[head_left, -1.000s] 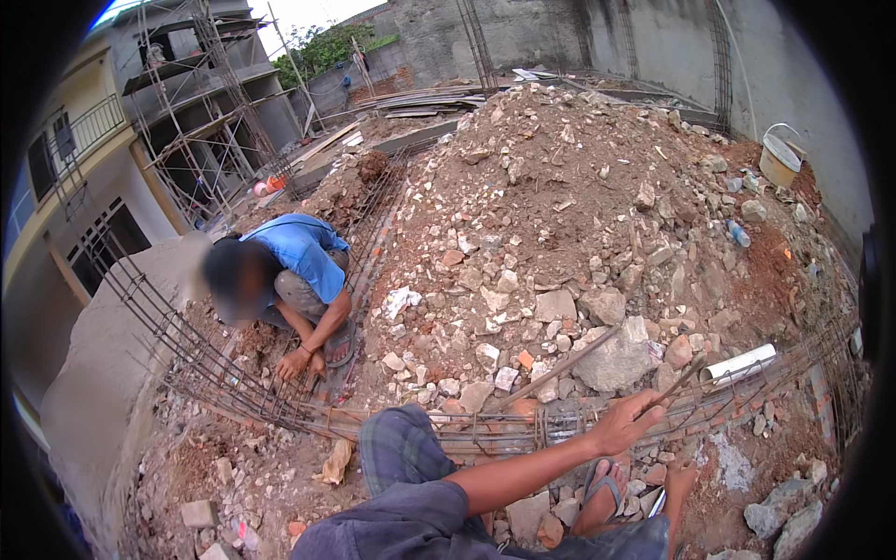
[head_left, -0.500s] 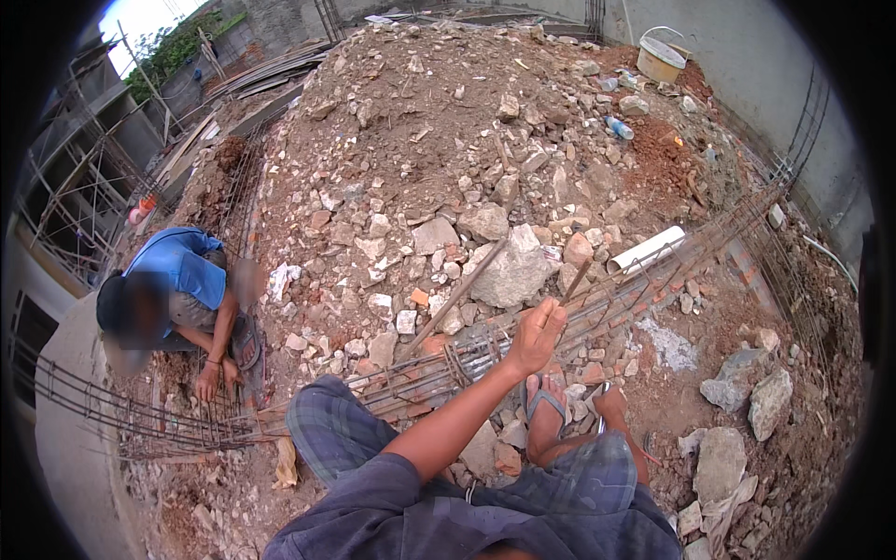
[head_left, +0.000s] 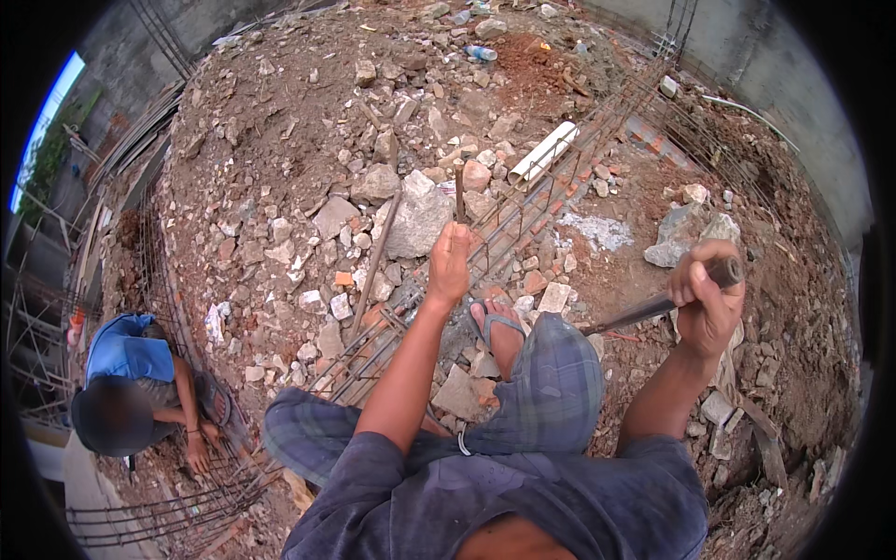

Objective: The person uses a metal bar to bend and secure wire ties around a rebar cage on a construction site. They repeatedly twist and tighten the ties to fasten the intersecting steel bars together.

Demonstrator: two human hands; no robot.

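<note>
One short brown rod (head_left: 459,194) sticks up out of the left hand (head_left: 450,266), right next to the big pale rock (head_left: 420,219), on its right side. The left fingers are bunched together around the bottom end of it, looks like, though the far side of the grip is hidden. Off to the right of that rock and closer in, the right hand (head_left: 709,294) has its fingers clamped around a long dark tool (head_left: 639,311), round butt end poking out of the fist. A wooden stick (head_left: 378,257) slants along the rock's left side, a rebar cage (head_left: 499,238) runs diagonally past its right, and there's a white pipe (head_left: 544,152) up and right of it. Way down left of the rock, a co-worker in blue (head_left: 133,353) crouches with both hands low.
</note>
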